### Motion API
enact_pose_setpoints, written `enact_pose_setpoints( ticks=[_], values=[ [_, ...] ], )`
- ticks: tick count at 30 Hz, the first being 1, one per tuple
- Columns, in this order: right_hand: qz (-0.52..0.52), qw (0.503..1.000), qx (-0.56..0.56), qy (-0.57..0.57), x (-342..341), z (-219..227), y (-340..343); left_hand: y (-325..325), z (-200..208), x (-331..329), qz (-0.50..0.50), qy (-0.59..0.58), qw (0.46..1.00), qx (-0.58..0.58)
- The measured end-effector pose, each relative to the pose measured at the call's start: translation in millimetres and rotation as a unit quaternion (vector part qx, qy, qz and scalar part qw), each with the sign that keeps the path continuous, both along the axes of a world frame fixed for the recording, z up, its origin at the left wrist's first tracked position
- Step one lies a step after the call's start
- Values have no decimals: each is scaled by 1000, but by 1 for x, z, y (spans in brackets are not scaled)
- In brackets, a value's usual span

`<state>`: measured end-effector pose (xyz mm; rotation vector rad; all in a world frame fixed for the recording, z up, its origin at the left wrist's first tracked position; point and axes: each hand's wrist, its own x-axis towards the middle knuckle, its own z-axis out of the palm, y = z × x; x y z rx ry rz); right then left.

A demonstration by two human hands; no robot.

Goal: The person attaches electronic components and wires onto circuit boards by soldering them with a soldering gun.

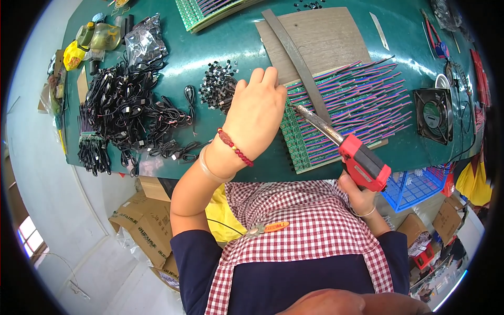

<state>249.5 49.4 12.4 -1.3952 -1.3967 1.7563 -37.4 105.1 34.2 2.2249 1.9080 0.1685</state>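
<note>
My right hand point(358, 195) grips a red and black soldering gun point(366, 161). Its metal barrel points up and left, with the tip by the left edge of a panel of green circuit boards point(302, 144). Rows of thin pink, blue and dark wires point(362, 105) run from the boards toward the right. My left hand point(258, 107) is closed at the panel's upper left corner, close to the tip; its fingertips, and whatever is in them, are hidden behind the hand. A flat metal bar point(302, 65) lies slantwise over the wires. Left of my hand is a pile of small black parts point(216, 84).
A heap of black cables point(123, 100) covers the table's left side. A wooden board point(325, 39) lies beyond the panel, and more circuit boards point(210, 11) sit at the far edge. A black fan point(433, 116) stands at right; a blue basket point(415, 189) is below the table edge.
</note>
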Motion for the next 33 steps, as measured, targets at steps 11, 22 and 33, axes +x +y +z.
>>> enact_pose_setpoints(
  ticks=[11, 22, 33],
  values=[
    [-4, 1000, -27, 11, 0, -2, 1, 0, -1, -1, 4, -5, 1000, 2],
    [48, 997, 59, -10, -1, -1, 4, 0, 0, -2, 2, -11, 1000, -8],
    [-47, 998, 8, 33, -4, -1, 3, 0, 0, -3, -4, -6, 1000, -7]
  ],
)
